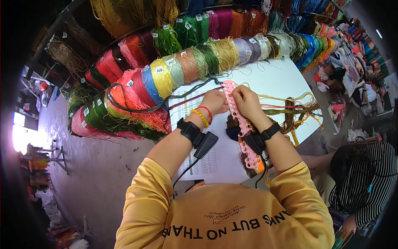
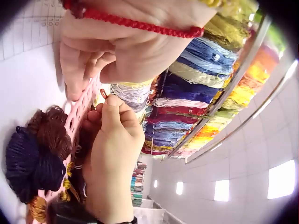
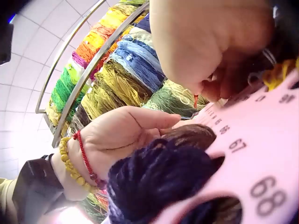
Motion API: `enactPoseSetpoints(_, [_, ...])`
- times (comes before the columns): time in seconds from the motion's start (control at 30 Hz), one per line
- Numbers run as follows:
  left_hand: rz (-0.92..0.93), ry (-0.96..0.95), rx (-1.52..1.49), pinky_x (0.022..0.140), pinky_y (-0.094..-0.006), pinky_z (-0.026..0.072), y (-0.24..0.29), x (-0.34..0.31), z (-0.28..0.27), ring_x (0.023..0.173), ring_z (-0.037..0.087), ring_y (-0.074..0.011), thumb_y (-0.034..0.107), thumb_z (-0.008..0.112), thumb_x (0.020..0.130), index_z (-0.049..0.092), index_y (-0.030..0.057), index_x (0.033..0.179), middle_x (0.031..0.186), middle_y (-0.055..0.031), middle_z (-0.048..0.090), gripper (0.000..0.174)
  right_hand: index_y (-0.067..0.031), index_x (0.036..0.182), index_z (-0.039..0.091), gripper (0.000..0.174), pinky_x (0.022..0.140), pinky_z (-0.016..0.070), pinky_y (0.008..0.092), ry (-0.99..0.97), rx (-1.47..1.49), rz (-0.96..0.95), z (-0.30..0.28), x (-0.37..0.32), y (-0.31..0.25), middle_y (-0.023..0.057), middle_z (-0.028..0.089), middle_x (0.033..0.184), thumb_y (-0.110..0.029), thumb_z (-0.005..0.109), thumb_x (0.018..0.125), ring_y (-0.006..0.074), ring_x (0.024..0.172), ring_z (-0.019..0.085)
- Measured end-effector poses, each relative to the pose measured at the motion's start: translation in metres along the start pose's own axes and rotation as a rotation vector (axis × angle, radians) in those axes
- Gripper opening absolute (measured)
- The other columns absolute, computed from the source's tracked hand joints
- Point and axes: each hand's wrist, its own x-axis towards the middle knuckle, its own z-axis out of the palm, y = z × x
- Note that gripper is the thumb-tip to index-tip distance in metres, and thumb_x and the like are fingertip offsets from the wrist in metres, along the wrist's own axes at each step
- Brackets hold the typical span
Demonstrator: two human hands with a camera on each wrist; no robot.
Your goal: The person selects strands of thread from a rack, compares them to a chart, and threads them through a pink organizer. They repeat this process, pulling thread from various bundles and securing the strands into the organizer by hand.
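Yellow shirt (image 1: 224, 220) sits nearest; beyond it, the pink strip (image 1: 233, 108) lies over the white table (image 1: 282, 76). Our right hand (image 1: 247, 102) pinches red thread (image 2: 103, 94) at the strip; our left hand (image 1: 214, 102) touches its edge, grip unclear. We'd hold the strip steady, thread end short. Left of the strip: chart (image 1: 206, 165); beyond: skeins (image 1: 227, 54); far right: a seated person (image 1: 379, 178).

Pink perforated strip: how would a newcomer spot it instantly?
Start at the white tabletop in front of the coloured thread skeins, then find the bare left hand and bare right hand. The long pink strip runs between them. Unlike the nearby navy thread bundle, it is flat, holed and printed with black numbers.
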Motion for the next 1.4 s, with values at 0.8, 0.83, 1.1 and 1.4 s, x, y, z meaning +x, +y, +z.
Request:
enactPoseSetpoints(0.8, [0.176,-0.347,-0.664,0.059,-0.0203,0.0455,0.012,-0.029,-0.024,0.073,0.059,-0.0113,0.017,0.049,0.092,0.057,0.0058,0.099,0.086,-0.0033,0.062,0.015,-0.0025,0.086,0.059,0.011,0.066,0.0472,0.0388,-0.120,-0.128,-0.049,-0.005,-0.003,-0.005,0.0166,0.059,0.084,-0.011,0.058,0.079,0.0337,0.076,0.058])
enactPoseSetpoints(0.83, [0.171,-0.445,-0.678,0.058,-0.0203,0.0447,0.013,-0.030,-0.025,0.072,0.059,-0.0110,0.019,0.047,0.093,0.056,0.0061,0.101,0.087,-0.0029,0.062,0.018,-0.0025,0.086,0.059,0.011,0.066,0.0472,0.0389,-0.113,-0.152,-0.067,-0.005,-0.002,-0.004,0.0166,0.059,0.083,-0.011,0.058,0.079,0.0339,0.076,0.058])
enactPoseSetpoints(1.1, [0.085,-0.361,-0.458,0.057,-0.0202,0.0380,0.000,-0.026,-0.006,0.070,0.058,-0.0084,0.029,0.044,0.095,0.055,0.0065,0.114,0.090,0.0006,0.061,0.032,-0.0031,0.095,0.053,0.026,0.070,0.0466,0.0388,-0.160,-0.050,-0.060,-0.019,-0.016,-0.038,0.0163,0.055,0.088,-0.018,0.062,0.075,0.0328,0.080,0.057])
enactPoseSetpoints(1.4, [0.228,0.013,-0.852,0.040,-0.0234,0.0286,-0.025,-0.052,-0.104,0.044,0.036,-0.0085,0.029,0.047,0.093,0.045,0.0123,0.066,0.057,0.0015,0.043,0.031,-0.0026,0.109,0.046,0.051,0.079,0.0455,0.0409,-0.190,-0.335,0.012,-0.010,-0.020,-0.034,0.0190,0.051,0.101,-0.022,0.065,0.066,0.0339,0.094,0.054])
